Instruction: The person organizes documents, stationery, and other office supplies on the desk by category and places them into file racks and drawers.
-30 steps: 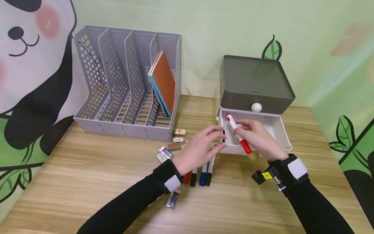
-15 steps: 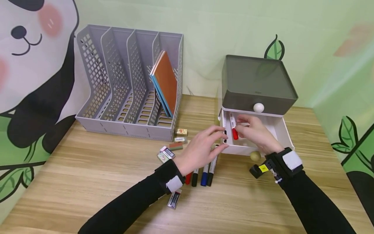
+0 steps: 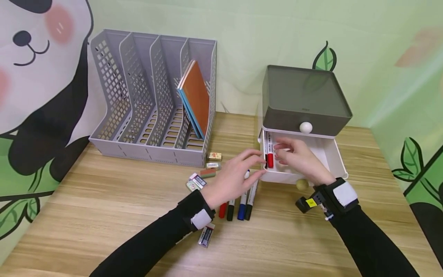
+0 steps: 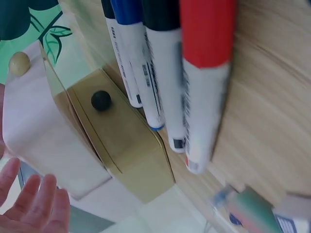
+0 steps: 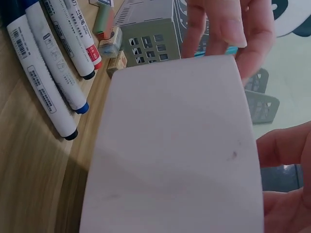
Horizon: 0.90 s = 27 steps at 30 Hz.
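Observation:
A white drawer (image 3: 282, 177) stands pulled out under the dark grey top of a small cabinet (image 3: 306, 90). Along its left wall lie a red-capped marker (image 3: 270, 159) and, beside it, a dark-tipped pen or marker mostly hidden by it. My right hand (image 3: 300, 158) is over the drawer just right of the red-capped marker, fingers loosely bent and holding nothing. With its fingertips at the drawer's front left corner, my left hand (image 3: 233, 179) is spread and holds nothing. Below it, several whiteboard markers (image 4: 167, 73) with black, blue and red caps lie side by side on the table.
Several erasers (image 3: 208, 173) lie left of the markers, and another eraser (image 3: 206, 235) is nearer the front. A grey file rack (image 3: 149, 152) holds an orange notebook (image 3: 196, 96) and blue ones in its right slot. A round beige knob (image 3: 302, 184) juts from the drawer front.
My right hand has lowered the red-capped marker into the drawer, moved it left against the wall and let go of it. My left hand has stayed near the drawer corner.

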Motion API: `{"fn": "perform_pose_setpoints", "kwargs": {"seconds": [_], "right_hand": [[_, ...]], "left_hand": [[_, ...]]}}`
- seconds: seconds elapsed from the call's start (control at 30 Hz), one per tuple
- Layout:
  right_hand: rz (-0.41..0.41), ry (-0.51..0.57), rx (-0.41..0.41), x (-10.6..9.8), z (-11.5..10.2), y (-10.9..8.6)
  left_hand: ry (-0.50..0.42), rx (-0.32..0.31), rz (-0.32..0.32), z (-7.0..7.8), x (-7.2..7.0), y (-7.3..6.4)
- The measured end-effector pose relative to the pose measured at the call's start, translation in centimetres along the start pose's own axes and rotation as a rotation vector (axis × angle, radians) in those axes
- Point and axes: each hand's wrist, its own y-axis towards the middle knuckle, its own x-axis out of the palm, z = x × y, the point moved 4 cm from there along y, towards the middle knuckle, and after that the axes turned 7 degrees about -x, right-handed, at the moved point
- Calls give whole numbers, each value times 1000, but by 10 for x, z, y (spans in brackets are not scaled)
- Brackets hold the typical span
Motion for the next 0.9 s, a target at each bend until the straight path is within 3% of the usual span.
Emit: {"fn": "perform_pose_setpoints", "kwargs": {"seconds": [0.23,0.47,0.7,0.9], "right_hand": [[192,-64,-125,0,-14,-14],[352,56,-267,21,-27,-34],[340,93,-359,55,-28,-52],[268,69,-401,88,-22,-56]], "left_hand": [[20,-141,11,-17,-25,-13],[117,-220,-11,-39,-43,-33],[221,-242,-130,-49,-48,-60],[238,-283,-306,-56,-47,-81]]}}
